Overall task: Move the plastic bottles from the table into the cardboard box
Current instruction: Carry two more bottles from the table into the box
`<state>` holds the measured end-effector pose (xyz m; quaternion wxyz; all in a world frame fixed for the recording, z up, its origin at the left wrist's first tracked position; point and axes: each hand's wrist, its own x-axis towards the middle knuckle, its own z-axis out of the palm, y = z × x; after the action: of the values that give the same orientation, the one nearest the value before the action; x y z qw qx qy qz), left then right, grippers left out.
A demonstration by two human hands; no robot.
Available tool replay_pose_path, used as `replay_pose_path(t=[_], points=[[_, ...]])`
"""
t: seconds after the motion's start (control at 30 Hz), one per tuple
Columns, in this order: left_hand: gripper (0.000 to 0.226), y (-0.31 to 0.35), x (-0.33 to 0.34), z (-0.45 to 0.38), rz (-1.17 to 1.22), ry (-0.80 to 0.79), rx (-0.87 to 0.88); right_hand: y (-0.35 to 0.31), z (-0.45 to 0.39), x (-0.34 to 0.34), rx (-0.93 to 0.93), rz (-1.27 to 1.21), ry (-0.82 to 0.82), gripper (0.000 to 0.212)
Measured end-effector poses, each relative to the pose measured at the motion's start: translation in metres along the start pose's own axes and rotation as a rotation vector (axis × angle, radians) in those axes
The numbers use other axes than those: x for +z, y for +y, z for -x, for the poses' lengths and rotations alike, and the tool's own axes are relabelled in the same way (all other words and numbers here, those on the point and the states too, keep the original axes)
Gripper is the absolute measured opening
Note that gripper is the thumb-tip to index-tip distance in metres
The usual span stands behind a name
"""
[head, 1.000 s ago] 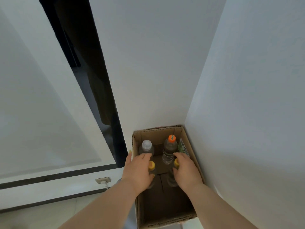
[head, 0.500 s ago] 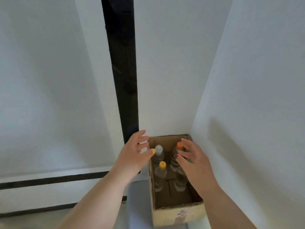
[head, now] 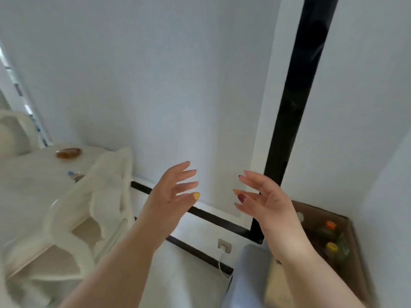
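Note:
My left hand [head: 172, 192] and my right hand [head: 264, 198] are raised in mid-air in front of the wall, fingers spread, both holding nothing. The cardboard box [head: 355, 258] stands on the floor at the lower right, behind my right forearm. Inside it stand bottles with an orange cap [head: 331, 225], a yellow cap [head: 332, 247] and a white cap [head: 300, 216]. On the white table [head: 29, 185] at the left lies an amber bottle [head: 67, 152], and a bottle with a blue cap [head: 74, 175] sits nearer, partly hidden by a chair. The view is motion-blurred.
A white ornate chair [head: 89, 214] stands between me and the table. A wall socket with a white cable [head: 224, 245] is low on the wall. A pale blue-grey object [head: 246, 276] sits left of the box. A black vertical strip [head: 295, 103] runs up the wall.
Both hands let go of the bottles in the box and lifted out. The view swung left, so the box moved to the lower right and the table and chair came into sight.

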<state>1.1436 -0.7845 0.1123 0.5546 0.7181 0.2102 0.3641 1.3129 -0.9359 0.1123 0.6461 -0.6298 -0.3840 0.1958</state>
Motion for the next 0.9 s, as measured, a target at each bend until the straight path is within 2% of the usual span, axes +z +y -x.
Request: replay_pose_path(t=[0.3, 0.57, 0.73, 0.9], points=[[0.068, 0.063, -0.111, 0.218, -0.210, 0.321, 0.030, -0.050, 0.115, 0.141, -0.057, -0.264, -0.507, 0.046], [0.075, 0.120, -0.234, 0.412, -0.357, 0.666, 0.057, -0.112, 0.236, 0.304, -0.111, -0.452, -0.913, 0.055], [0.073, 0.149, -0.318, 0.538, -0.514, 0.797, 0.037, -0.145, 0.337, 0.419, -0.136, -0.535, -1.072, 0.053], [0.065, 0.173, -0.407, 0.649, -0.655, 0.876, 0.000, -0.168, 0.440, 0.527, -0.157, -0.620, -1.138, 0.052]])
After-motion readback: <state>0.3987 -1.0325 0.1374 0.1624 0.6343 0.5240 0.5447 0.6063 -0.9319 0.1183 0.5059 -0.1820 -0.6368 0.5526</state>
